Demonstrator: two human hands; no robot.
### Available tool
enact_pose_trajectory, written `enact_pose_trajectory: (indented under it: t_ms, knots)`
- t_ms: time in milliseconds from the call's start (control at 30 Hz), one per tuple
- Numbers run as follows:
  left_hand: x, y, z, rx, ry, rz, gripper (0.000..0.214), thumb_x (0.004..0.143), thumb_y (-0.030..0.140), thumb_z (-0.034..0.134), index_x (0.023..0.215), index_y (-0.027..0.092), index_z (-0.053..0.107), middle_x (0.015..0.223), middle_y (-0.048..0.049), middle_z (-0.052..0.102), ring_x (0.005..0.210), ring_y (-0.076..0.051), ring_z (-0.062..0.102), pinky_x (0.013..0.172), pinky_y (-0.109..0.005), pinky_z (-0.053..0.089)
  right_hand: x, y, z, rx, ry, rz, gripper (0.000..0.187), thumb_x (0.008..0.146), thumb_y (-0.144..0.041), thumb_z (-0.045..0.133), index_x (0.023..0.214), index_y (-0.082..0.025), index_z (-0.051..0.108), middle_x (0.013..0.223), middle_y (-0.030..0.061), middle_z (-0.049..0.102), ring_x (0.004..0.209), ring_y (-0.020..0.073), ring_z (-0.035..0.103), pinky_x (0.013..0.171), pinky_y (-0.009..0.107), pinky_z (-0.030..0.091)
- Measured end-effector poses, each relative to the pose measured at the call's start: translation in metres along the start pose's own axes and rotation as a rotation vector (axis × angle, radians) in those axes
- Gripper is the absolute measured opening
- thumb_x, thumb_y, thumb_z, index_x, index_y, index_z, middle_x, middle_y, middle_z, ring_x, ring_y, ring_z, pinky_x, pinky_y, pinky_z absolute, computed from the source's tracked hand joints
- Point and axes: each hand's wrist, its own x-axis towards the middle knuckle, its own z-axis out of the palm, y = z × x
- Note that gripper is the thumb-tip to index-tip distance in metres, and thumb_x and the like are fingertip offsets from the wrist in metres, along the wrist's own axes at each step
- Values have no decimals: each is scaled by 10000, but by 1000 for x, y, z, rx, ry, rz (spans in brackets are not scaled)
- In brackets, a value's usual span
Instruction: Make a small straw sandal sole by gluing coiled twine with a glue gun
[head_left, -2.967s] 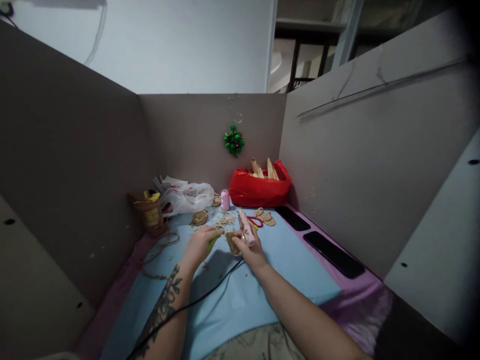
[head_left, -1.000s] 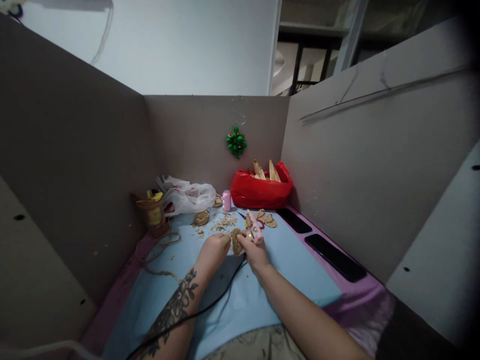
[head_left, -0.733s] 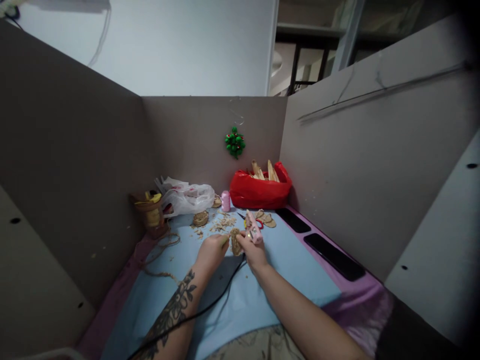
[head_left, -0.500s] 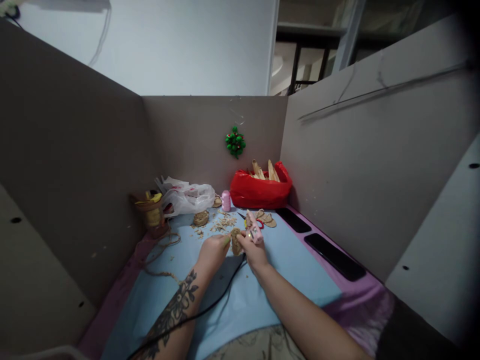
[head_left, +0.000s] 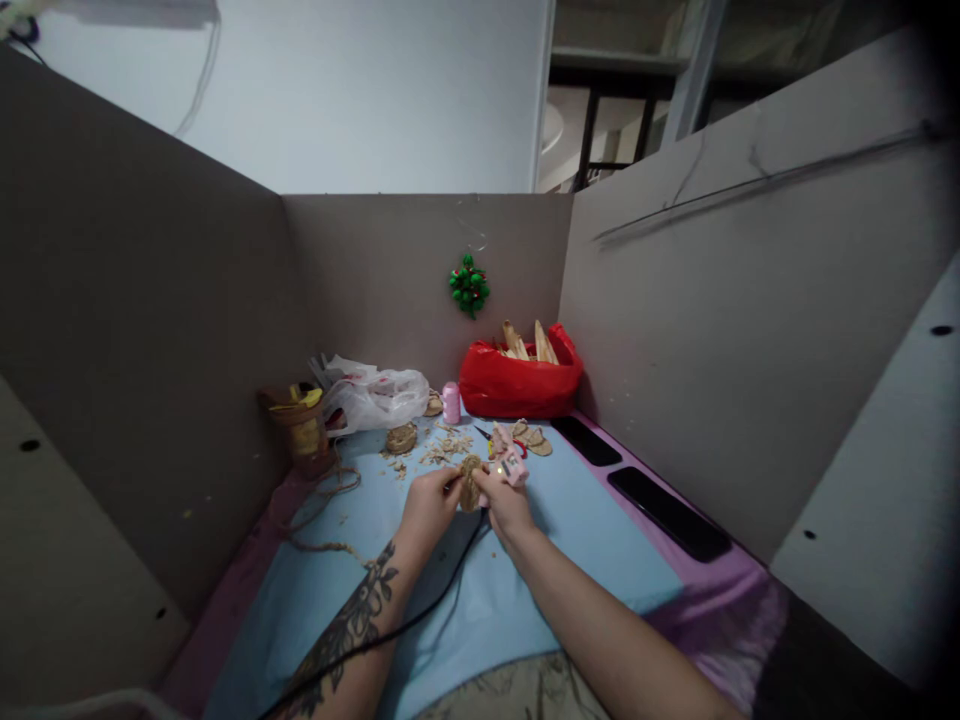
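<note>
In the middle of the head view, a small tan braided oval piece (head_left: 470, 486) is held upright between my two hands. My left hand (head_left: 431, 500), closed in a pinch, grips its left edge. My right hand (head_left: 508, 508) is wrapped round a pink glue gun (head_left: 513, 466), and its thumb presses the right side of the braided piece. A black cord (head_left: 450, 585) runs from the glue gun down across my left forearm. The glue gun's nozzle is too small to make out. Just beyond lie scissors with red handles (head_left: 520, 447), partly covered.
Straw scraps (head_left: 447, 447), a coiled braid (head_left: 401, 438), flat tan ovals (head_left: 534, 438) and a pink thread spool (head_left: 451, 403) lie ahead. Behind stand a red bag (head_left: 517, 388) and a white plastic bag (head_left: 382, 395). A pot (head_left: 304, 430) and rope are left; two phones (head_left: 667, 512) right.
My left hand has turned slightly, its fingertips now closer on the braided piece's edge. The glue gun has tilted in my right hand, its handle now showing below the braided piece.
</note>
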Motion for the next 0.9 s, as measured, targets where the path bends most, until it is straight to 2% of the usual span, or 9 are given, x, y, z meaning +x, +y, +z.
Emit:
enact_pose_trajectory:
  t_ms: [133,300,433,600,733,900]
  knots:
    - [2,-2,5,-106,85,-78,196,804,256,554,728,149,699,640,-16,667,583,-126,557,584,-215,388,-1,3,1,-26,-13,4,260,553,-264,772,755,-215,615,679,-6,664,745,205,663,677,328,547]
    - [6,-6,4,-286,121,-171,186,733,300,599,687,151,701,598,4,652,577,-133,552,570,-221,393,-5,0,5,-3,-1,33,307,556,-296,787,798,-216,615,724,-2,675,717,199,661,660,321,540]
    - [9,-9,-3,-436,85,-269,215,691,335,624,668,133,694,571,3,632,547,-129,535,541,-225,396,-3,-4,3,-28,14,-5,351,625,-387,781,894,-235,615,788,14,694,755,207,668,682,326,541]
    - [9,-2,-15,-560,-15,-430,204,633,318,654,690,123,681,516,24,584,440,-80,436,445,-197,303,3,-10,-7,-77,26,-78,344,668,-392,769,944,-243,628,865,21,706,808,200,663,732,317,529]
    - [8,4,-18,-603,-58,-444,195,593,303,674,662,121,670,508,18,584,430,-71,421,426,-189,261,2,-14,-10,-146,-19,-88,337,676,-402,764,937,-224,647,855,36,705,707,183,636,592,272,495]
    - [8,5,-19,-586,-98,-407,205,588,316,680,644,120,668,506,16,588,437,-71,429,431,-186,259,-2,-15,-12,-230,-106,-103,263,720,-415,740,869,-215,653,773,19,676,497,108,484,443,241,378]
